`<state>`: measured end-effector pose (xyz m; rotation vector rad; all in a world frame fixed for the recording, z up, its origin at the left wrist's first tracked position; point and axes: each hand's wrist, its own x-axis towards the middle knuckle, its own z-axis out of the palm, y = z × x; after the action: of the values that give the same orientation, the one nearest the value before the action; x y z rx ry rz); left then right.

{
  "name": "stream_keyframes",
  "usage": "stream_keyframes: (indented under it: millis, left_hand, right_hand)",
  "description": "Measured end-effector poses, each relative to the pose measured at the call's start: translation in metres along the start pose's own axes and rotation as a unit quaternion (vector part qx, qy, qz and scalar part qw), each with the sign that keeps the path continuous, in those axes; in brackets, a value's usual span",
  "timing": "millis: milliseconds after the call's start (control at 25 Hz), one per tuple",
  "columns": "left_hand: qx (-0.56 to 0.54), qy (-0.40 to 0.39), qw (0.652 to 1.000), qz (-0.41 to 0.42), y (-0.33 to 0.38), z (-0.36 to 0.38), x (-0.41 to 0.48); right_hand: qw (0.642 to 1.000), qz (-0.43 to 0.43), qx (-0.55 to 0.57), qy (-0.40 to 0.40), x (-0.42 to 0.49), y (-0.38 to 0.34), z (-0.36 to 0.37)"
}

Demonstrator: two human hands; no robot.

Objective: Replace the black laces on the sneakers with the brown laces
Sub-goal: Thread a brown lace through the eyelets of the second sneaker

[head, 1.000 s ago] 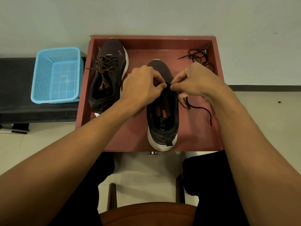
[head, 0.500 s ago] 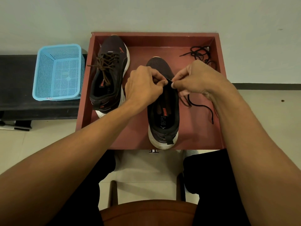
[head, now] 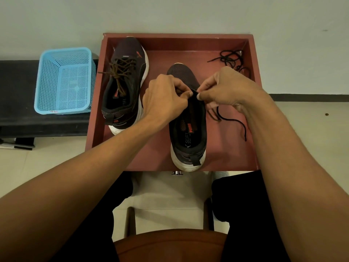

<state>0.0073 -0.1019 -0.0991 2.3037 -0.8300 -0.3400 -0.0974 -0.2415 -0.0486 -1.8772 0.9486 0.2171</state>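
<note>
Pinching the second sneaker's tongue

Grips the tongue (head: 194,92) of the right sneaker (head: 186,154) in the red tray (head: 188,53) with left hand (head: 164,99) and right hand (head: 230,89) alike, pinching by fingertips. Matches a second ago almost exactly, so marks no progress. Leaves brown laces (head: 122,72) threaded only in the left sneaker (head: 132,52), black lace (head: 245,133) loose alongside.

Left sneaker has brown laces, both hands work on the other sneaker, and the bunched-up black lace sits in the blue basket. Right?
No. The head view shows the black lace in the tray's far right corner, not in the basket.
</note>
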Motion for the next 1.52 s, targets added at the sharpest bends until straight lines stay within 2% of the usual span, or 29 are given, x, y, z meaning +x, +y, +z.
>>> stream_keyframes:
  millis: [400,920,1200,1400,1520]
  left_hand:
    - [0.11,-0.012,0.993,0.05,0.004,-0.004,-0.001]
    - [0.092,-0.013,0.995,0.048,0.004,-0.004,-0.001]
    - [-0.001,-0.03,0.999,0.013,-0.006,0.0,0.0]
    - [0.006,-0.035,0.999,0.015,-0.001,0.002,0.0]
    - [0.015,-0.033,0.999,0.036,-0.002,-0.001,0.001]
  right_hand:
    - [0.999,0.007,0.041,-0.024,0.005,0.006,-0.002]
    - [0.999,-0.009,0.034,-0.034,0.009,0.008,-0.001]
    - [1.0,-0.024,0.007,-0.014,0.005,0.004,0.002]
    - [0.998,-0.005,0.057,-0.033,0.01,0.012,0.0]
    - [1.0,-0.015,0.011,-0.026,0.013,0.011,0.002]
